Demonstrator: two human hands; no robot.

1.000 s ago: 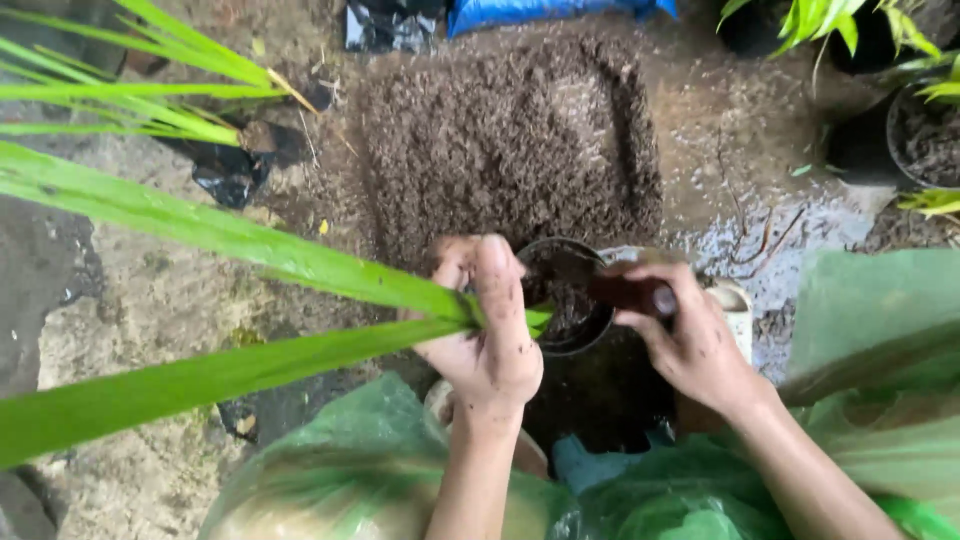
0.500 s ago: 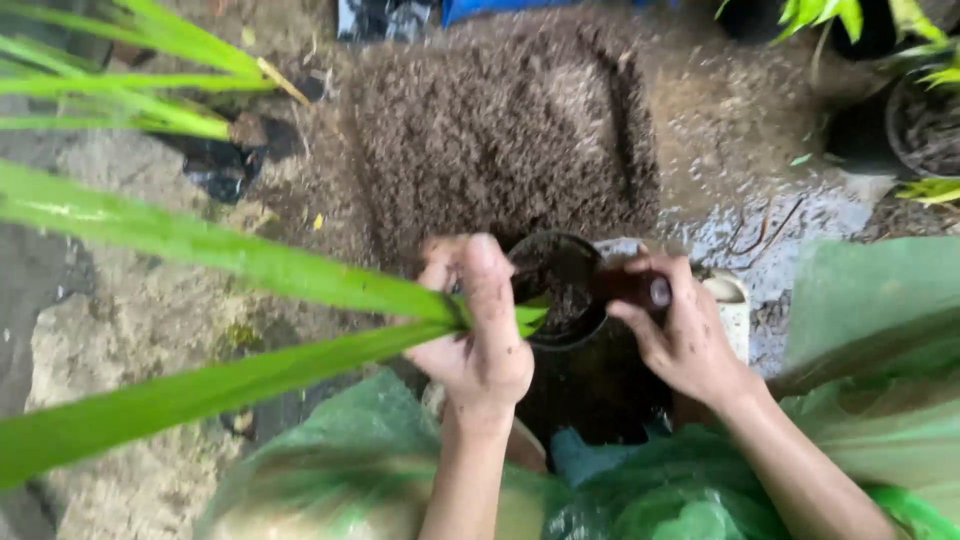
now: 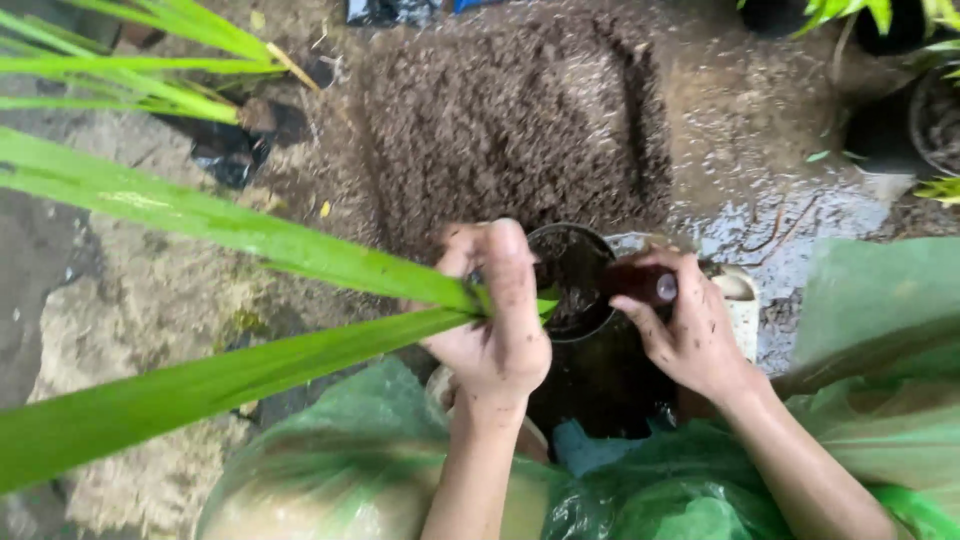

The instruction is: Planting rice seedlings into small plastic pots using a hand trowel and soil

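Note:
My left hand (image 3: 495, 320) is closed around the base of a young plant with long green leaves (image 3: 230, 290) that fan out to the left. The plant's base stands in a black pot (image 3: 575, 285) partly filled with dark soil. My right hand (image 3: 690, 325) grips a dark red-brown handle (image 3: 640, 285) of a tool at the pot's right rim; its working end is hidden. Both hands are smeared with soil. My knees are covered by green see-through plastic (image 3: 640, 490).
A wide heap of dark potting soil (image 3: 510, 120) lies on the wet ground beyond the pot. Black pots with plants (image 3: 900, 110) stand at the upper right. A black plastic bag (image 3: 230, 155) lies at upper left under other leaves. A pale container (image 3: 740, 300) sits behind my right hand.
The view has shifted slightly; both hands keep their grip at the pot, with the right hand and its tool handle moving only a little at the rim.

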